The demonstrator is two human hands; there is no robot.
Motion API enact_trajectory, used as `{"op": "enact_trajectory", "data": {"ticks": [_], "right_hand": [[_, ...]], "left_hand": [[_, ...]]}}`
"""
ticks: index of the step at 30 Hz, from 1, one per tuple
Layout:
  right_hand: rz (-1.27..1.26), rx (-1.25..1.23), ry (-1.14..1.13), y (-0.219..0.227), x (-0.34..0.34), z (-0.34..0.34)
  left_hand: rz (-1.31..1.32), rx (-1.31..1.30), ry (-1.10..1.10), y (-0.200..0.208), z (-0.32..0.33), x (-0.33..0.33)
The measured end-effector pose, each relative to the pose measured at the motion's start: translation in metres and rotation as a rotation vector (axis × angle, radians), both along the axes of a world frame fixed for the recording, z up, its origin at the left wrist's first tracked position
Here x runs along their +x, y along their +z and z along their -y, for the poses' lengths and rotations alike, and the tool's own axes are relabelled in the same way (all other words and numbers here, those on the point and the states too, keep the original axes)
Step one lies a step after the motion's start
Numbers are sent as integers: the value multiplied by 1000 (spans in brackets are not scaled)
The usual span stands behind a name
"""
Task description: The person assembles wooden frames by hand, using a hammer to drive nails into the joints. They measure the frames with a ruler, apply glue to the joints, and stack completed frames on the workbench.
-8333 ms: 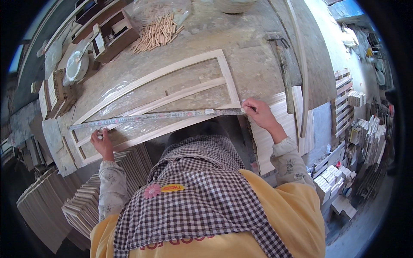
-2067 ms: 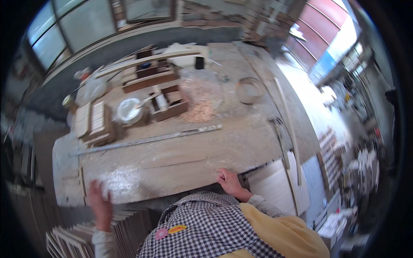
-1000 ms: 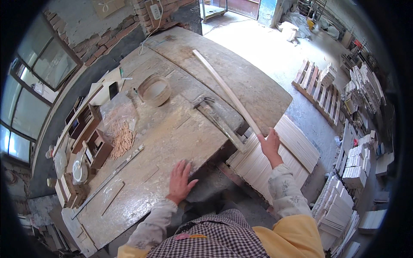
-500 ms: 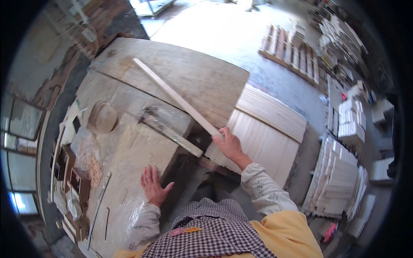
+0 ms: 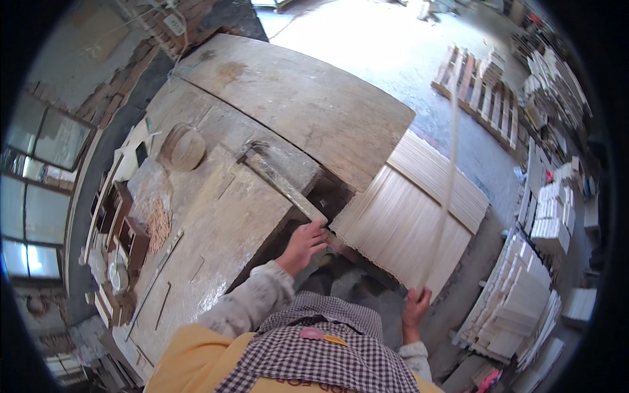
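My right hand [image 5: 417, 306] is closed around the near end of a long, thin wooden strip [image 5: 450, 167], which is blurred and points away over the stack at the right. Several pale strips lie side by side in that stack [image 5: 400, 219], with another layer across its far part. My left hand [image 5: 303, 247] is at the near end of a long-handled tool like a hammer [image 5: 285, 188], fingers partly bent but apart. Its fingertips are beside or touching the handle end; I cannot tell which. The tool lies on the worn wooden workbench [image 5: 223, 229], its dark head away from me.
A round tub [image 5: 183, 147] stands on the bench, with a pile of small pinkish pieces [image 5: 158, 226] and brown boxes [image 5: 134, 242] near the window. A thin metal rod [image 5: 154, 285] lies closer. Wood stacks [image 5: 514, 301] and a slatted pallet [image 5: 476, 92] stand on the floor at right.
My right hand has drawn the strip off the bench, back and to the right, swinging it over the stack. My left hand has moved from the bench surface to the tool's handle end.
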State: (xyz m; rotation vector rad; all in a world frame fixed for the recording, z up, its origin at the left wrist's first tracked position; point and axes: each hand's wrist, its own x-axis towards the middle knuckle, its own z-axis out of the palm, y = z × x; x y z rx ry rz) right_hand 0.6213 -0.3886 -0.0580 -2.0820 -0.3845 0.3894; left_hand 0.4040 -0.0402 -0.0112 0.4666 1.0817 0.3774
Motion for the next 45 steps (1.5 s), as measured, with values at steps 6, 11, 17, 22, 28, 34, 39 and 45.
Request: {"op": "enact_trajectory", "data": {"ticks": [6, 11, 17, 22, 28, 34, 39, 45], "right_hand": [[117, -29, -4, -32, 24, 93], [-269, -194, -20, -45, 77, 162], [-222, -216, 137, -76, 161, 203], [-112, -282, 414, -82, 209, 215], [153, -386, 662, -54, 245, 193], [274, -459, 721, -62, 255, 178], [297, -499, 761, -98, 287, 154], [396, -550, 863, -195, 358, 120]], "left_hand": [[-23, 145, 471, -20, -27, 85], [163, 236, 649, 41, -11, 65], [-30, 321, 809, 62, 64, 15], [-90, 305, 880, 35, 59, -52], [-192, 252, 864, -16, 49, -128], [-369, 101, 479, -1, 62, -99], [-596, 179, 23, -60, 150, 9], [-598, 562, -814, -198, 169, 166]]}}
